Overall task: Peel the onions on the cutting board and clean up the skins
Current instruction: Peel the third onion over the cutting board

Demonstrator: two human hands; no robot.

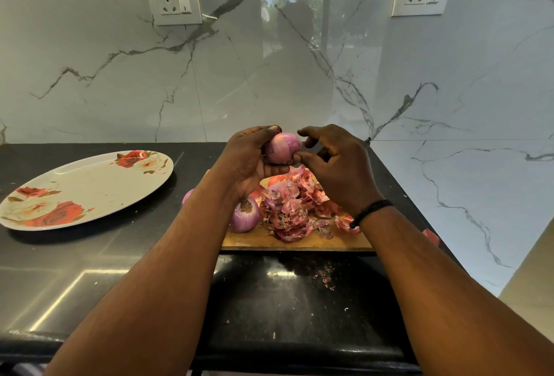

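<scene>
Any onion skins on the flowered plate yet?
No: the flowered plate holds no skins, and the skins lie heaped on the cutting board.

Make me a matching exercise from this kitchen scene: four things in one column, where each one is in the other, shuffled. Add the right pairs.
Things
1. floral plate
2. onion being peeled
3. pile of skins
4. peeled onion

Places
A. heaped on the cutting board
B. held up in the left hand, right hand picking at it
C. on the black counter, left of the board
D. on the board's left end, beside the skins

Pairs: 1-C, 2-B, 3-A, 4-D
</scene>
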